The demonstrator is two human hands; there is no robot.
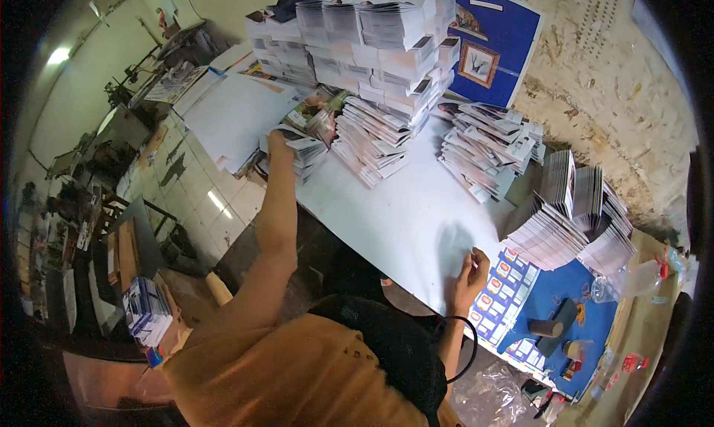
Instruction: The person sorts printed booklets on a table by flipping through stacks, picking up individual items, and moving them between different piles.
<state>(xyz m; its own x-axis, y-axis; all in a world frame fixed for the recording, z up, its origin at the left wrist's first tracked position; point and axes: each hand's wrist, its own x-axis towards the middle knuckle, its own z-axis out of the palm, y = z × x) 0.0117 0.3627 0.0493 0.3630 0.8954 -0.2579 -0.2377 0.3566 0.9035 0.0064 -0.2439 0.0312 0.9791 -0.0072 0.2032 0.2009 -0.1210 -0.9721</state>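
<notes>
My left arm stretches far forward, and my left hand (pixel 280 142) is at the left edge of a small pile of folded leaflets (pixel 306 153). Its fingers are hidden, so I cannot tell whether it grips any of them. To the right lies a fanned heap of folded leaflets (pixel 370 138). My right hand (pixel 471 275) hovers by the table's near edge, fingers loosely curled and apart, with nothing visible in it. Beyond it stand upright bundles of folded booklets (pixel 547 230). Another loose heap of leaflets (pixel 491 148) lies farther back.
Tall white stacks of printed paper (pixel 372 48) rise at the back of the white table (pixel 387 219). Large white sheets (pixel 234 111) lie far left. At right, a blue board (pixel 587 330) carries a dark cylinder (pixel 545 328), rubber bands and a clear plastic bottle (pixel 641 278).
</notes>
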